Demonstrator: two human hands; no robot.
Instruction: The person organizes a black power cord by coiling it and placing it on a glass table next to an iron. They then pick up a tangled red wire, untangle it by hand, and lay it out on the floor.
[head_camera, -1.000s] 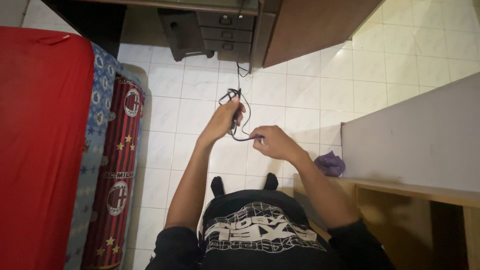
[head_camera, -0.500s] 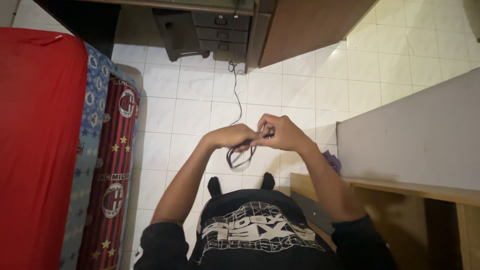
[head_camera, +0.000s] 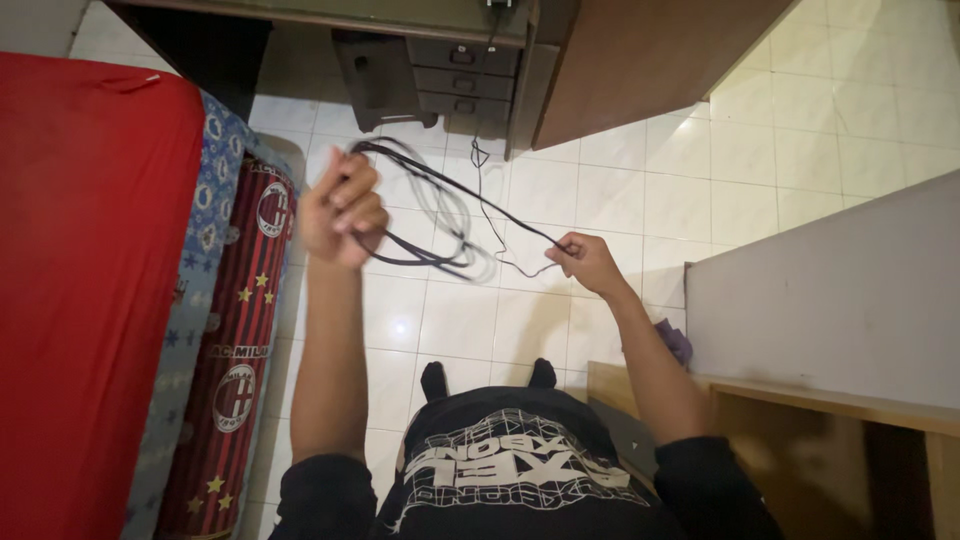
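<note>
So the person's standing on the white tiled floor (head_camera: 460, 320), both arms out. Right hand (head_camera: 588, 262) is the lower, closer one, its grip pinched narrow on the black cable (head_camera: 470, 195). From there the cable runs up and left to the left hand (head_camera: 342, 210), raised higher, fist closed round the blurry loops. Beyond, a loose strand trails off toward the grey drawer unit (head_camera: 462, 75).

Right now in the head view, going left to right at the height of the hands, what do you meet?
Red mattress → striped bolster → left hand gripping the black cable loops → right hand pinching the cable → grey panel.
</note>
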